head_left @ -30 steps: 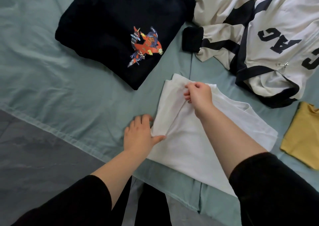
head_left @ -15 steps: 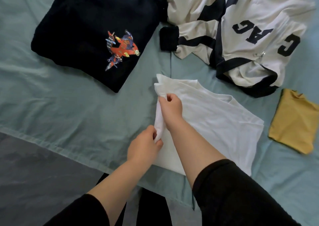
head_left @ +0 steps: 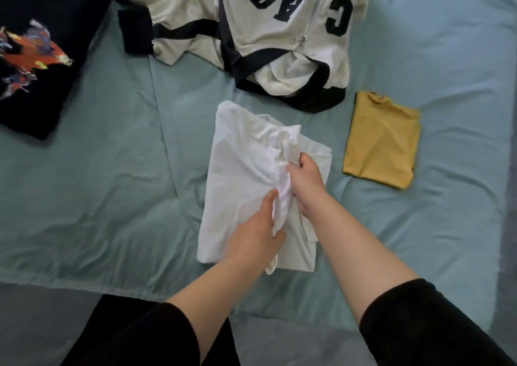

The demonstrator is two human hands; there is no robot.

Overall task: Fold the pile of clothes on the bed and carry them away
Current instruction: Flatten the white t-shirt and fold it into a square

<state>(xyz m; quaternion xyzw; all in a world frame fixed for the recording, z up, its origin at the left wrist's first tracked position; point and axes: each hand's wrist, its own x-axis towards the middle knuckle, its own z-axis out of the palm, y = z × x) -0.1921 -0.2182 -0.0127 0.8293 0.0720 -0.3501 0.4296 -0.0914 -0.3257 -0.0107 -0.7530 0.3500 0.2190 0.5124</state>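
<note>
Head cam, anon: why is the tee (head_left: 237,170) bunched up in the middle?

me: It's lying flat on the bed (head_left: 112,170) near the edge, within easy reach. My left hand (head_left: 251,234) is curled round the gathered flap and my right hand (head_left: 306,181) pinches it higher up, so it goes over in one piece, I reckon. The yellow tee (head_left: 383,142) sits folded off to the right. The jacket (head_left: 279,44) further back looks unfolded.
</note>
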